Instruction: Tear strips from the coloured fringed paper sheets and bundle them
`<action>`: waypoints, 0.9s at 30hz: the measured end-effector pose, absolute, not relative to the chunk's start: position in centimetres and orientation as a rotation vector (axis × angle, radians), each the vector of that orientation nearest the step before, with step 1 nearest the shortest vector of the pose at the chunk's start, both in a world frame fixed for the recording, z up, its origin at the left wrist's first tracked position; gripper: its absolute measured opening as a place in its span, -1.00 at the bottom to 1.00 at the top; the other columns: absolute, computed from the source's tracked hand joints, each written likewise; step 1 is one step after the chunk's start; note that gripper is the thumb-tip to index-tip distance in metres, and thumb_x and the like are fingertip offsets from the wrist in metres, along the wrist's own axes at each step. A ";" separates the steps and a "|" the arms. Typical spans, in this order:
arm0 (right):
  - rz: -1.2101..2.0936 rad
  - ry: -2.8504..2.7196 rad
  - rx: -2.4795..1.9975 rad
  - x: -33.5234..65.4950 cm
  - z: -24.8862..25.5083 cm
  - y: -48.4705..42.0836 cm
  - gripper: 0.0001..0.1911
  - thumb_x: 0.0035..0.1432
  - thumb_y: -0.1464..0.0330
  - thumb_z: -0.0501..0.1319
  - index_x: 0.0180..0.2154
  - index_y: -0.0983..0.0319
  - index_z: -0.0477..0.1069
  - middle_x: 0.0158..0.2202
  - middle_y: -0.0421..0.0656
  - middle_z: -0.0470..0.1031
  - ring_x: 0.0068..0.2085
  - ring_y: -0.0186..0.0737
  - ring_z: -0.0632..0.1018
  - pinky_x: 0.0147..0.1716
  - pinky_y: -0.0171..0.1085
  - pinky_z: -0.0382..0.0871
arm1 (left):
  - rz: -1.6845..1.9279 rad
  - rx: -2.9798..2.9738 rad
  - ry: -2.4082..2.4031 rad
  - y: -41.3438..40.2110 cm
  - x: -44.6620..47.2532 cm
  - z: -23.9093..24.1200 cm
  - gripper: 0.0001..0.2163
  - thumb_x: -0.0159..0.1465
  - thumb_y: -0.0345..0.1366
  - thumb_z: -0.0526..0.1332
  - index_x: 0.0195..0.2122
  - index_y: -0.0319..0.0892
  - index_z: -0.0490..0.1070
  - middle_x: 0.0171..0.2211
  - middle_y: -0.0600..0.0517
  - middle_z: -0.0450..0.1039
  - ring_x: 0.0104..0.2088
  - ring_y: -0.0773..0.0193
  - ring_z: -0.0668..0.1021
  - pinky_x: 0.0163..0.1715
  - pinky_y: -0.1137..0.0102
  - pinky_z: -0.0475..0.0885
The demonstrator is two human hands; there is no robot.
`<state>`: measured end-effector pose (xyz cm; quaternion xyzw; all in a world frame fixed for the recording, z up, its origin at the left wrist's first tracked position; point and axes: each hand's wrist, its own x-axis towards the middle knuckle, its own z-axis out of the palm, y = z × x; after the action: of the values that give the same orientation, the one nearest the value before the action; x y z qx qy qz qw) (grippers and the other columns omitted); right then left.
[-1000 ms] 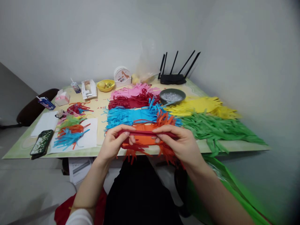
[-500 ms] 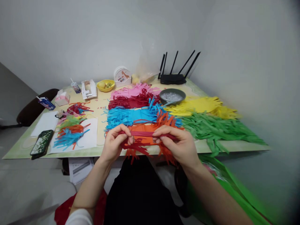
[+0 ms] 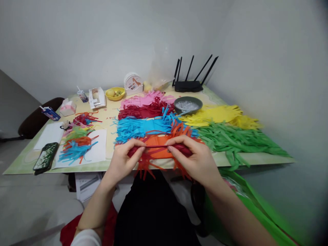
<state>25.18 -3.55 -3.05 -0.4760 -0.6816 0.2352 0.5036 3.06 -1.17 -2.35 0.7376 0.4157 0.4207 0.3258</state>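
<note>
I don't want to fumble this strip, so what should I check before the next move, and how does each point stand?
1. Left hand has a pinch on the red strip: ok.
2. Right hand has a pinch on it too: ok.
3. Red strip straight between the hands: ok, it runs almost level.
4. Red strip a single layer: cannot tell, it looks too narrow there.
5. Orange fringe fully on the table: not ok, ends hang over the front edge.
6. Phone fully supported: cannot tell, it sits right at the front edge.
</note>
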 end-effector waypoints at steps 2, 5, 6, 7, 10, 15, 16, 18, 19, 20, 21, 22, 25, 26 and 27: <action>0.731 -1.563 -1.109 25.1 -3.2 -3.4 -0.96 0.18 0.38 0.25 -0.30 0.22 0.47 -0.41 -0.20 0.57 -0.40 -0.31 0.60 -0.39 -0.40 0.47 | 1.113 1.715 1.020 -1.3 3.2 -2.5 -0.86 0.29 -0.24 0.22 -0.26 -0.21 0.48 -0.42 -0.01 0.59 -0.43 0.28 0.63 -0.35 0.45 0.53; 0.902 -1.452 -1.016 25.0 -3.5 -3.2 -0.92 0.17 0.39 0.26 -0.27 0.22 0.53 -0.43 -0.20 0.59 -0.43 -0.31 0.62 -0.40 -0.39 0.51 | 1.130 1.467 0.931 -1.3 3.3 -2.7 -0.83 0.25 -0.25 0.27 -0.24 -0.25 0.53 -0.44 -0.04 0.60 -0.45 0.28 0.63 -0.34 0.41 0.56; 0.935 -1.428 -0.986 25.0 -3.6 -3.1 -0.90 0.17 0.40 0.25 -0.26 0.21 0.55 -0.42 -0.19 0.60 -0.43 -0.31 0.62 -0.40 -0.39 0.52 | 1.130 1.410 0.911 -1.2 3.3 -2.8 -0.83 0.23 -0.26 0.28 -0.23 -0.25 0.55 -0.44 -0.04 0.60 -0.46 0.28 0.63 -0.35 0.41 0.56; 0.957 -1.408 -0.955 25.0 -3.6 -3.0 -0.88 0.17 0.41 0.25 -0.25 0.20 0.57 -0.42 -0.19 0.61 -0.43 -0.32 0.62 -0.40 -0.39 0.53 | 1.131 1.354 0.890 -1.1 3.3 -2.9 -0.83 0.22 -0.28 0.30 -0.22 -0.25 0.57 -0.44 -0.05 0.61 -0.47 0.28 0.63 -0.38 0.43 0.56; 0.975 -1.404 -0.846 25.0 -3.8 -2.8 -0.83 0.17 0.47 0.23 -0.29 0.17 0.60 -0.40 -0.19 0.61 -0.39 -0.33 0.62 -0.37 -0.38 0.53 | 1.146 1.220 0.822 -0.7 3.3 -3.2 -0.86 0.17 -0.31 0.32 -0.27 -0.22 0.61 -0.47 -0.03 0.60 -0.50 0.30 0.61 -0.50 0.49 0.51; 0.986 -1.425 -0.775 24.8 -4.4 -2.4 -0.78 0.14 0.54 0.21 -0.34 0.18 0.60 -0.39 -0.19 0.60 -0.38 -0.35 0.60 -0.34 -0.38 0.50 | 1.238 1.169 0.719 -0.5 3.9 -4.1 -0.95 0.12 -0.39 0.33 -0.44 -0.20 0.60 -0.52 0.01 0.57 -0.54 0.37 0.58 -0.47 0.50 0.48; 0.991 -1.414 -0.779 24.8 -4.5 -2.3 -0.78 0.12 0.55 0.21 -0.34 0.18 0.60 -0.39 -0.19 0.60 -0.39 -0.35 0.60 -0.35 -0.39 0.50 | 1.260 1.160 0.712 -0.6 4.0 -4.3 -0.94 0.12 -0.39 0.32 -0.46 -0.19 0.59 -0.52 0.02 0.57 -0.55 0.37 0.57 -0.47 0.49 0.48; 0.969 -1.399 -0.785 24.7 -4.6 -2.3 -0.77 0.12 0.57 0.20 -0.34 0.19 0.59 -0.40 -0.19 0.60 -0.41 -0.35 0.59 -0.38 -0.39 0.50 | 1.304 1.155 0.724 -0.8 4.0 -4.7 -0.94 0.14 -0.39 0.30 -0.44 -0.18 0.58 -0.52 0.04 0.56 -0.56 0.37 0.56 -0.45 0.47 0.48; 0.932 -1.412 -0.790 24.7 -4.6 -2.4 -0.76 0.11 0.57 0.18 -0.34 0.20 0.58 -0.40 -0.19 0.60 -0.42 -0.36 0.59 -0.38 -0.39 0.50 | 1.308 1.182 0.744 -0.9 3.8 -4.7 -0.93 0.17 -0.39 0.28 -0.42 -0.18 0.57 -0.52 0.05 0.56 -0.55 0.37 0.56 -0.43 0.46 0.49; 0.875 -1.449 -0.795 24.7 -4.5 -2.4 -0.76 0.11 0.58 0.18 -0.34 0.20 0.58 -0.40 -0.19 0.60 -0.41 -0.35 0.59 -0.38 -0.39 0.49 | 1.282 1.247 0.767 -1.0 3.5 -4.5 -0.91 0.20 -0.38 0.26 -0.39 -0.17 0.57 -0.49 0.03 0.57 -0.52 0.34 0.58 -0.39 0.43 0.49; 0.799 -1.506 -0.801 24.8 -4.3 -2.5 -0.75 0.10 0.59 0.17 -0.33 0.20 0.57 -0.40 -0.19 0.60 -0.40 -0.35 0.60 -0.37 -0.39 0.49 | 1.225 1.355 0.790 -1.1 3.2 -4.2 -0.89 0.23 -0.37 0.23 -0.36 -0.17 0.57 -0.42 0.00 0.60 -0.43 0.29 0.61 -0.32 0.40 0.50; 0.712 -1.581 -0.804 24.9 -4.1 -2.6 -0.74 0.10 0.59 0.17 -0.33 0.20 0.57 -0.39 -0.19 0.60 -0.37 -0.34 0.60 -0.35 -0.39 0.50 | 1.155 1.493 0.815 -1.1 2.8 -3.7 -0.87 0.25 -0.37 0.21 -0.33 -0.17 0.58 -0.31 -0.05 0.62 -0.30 0.23 0.63 -0.21 0.36 0.50; 0.488 -1.810 -0.786 25.2 -3.2 -2.9 -0.73 0.08 0.60 0.16 -0.32 0.21 0.57 -0.36 -0.18 0.62 -0.32 -0.32 0.62 -0.29 -0.38 0.50 | 0.988 1.939 0.885 -1.0 2.1 -1.7 -0.86 0.26 -0.36 0.20 -0.25 -0.16 0.58 0.05 -0.12 0.50 0.13 0.07 0.47 0.17 0.20 0.28; 0.452 -1.868 -0.772 25.2 -2.9 -2.9 -0.73 0.09 0.60 0.15 -0.31 0.20 0.57 -0.35 -0.17 0.63 -0.31 -0.32 0.63 -0.28 -0.38 0.50 | 0.952 2.046 0.890 -0.9 2.2 -1.1 -0.85 0.26 -0.36 0.21 -0.21 -0.15 0.57 0.08 -0.11 0.49 0.16 0.07 0.44 0.23 0.18 0.20; 0.432 -1.911 -0.757 25.2 -2.6 -3.0 -0.72 0.11 0.59 0.14 -0.29 0.19 0.57 -0.35 -0.17 0.63 -0.30 -0.32 0.63 -0.27 -0.38 0.51 | 0.911 2.116 0.888 -0.8 2.4 -0.6 -0.83 0.27 -0.36 0.21 -0.17 -0.13 0.57 0.03 -0.09 0.52 0.14 0.09 0.46 0.23 0.19 0.19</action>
<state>25.24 -3.01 -2.60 -0.3125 -0.7894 0.1783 0.4973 2.37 -0.83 -0.59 0.8090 0.3396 0.3483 0.3299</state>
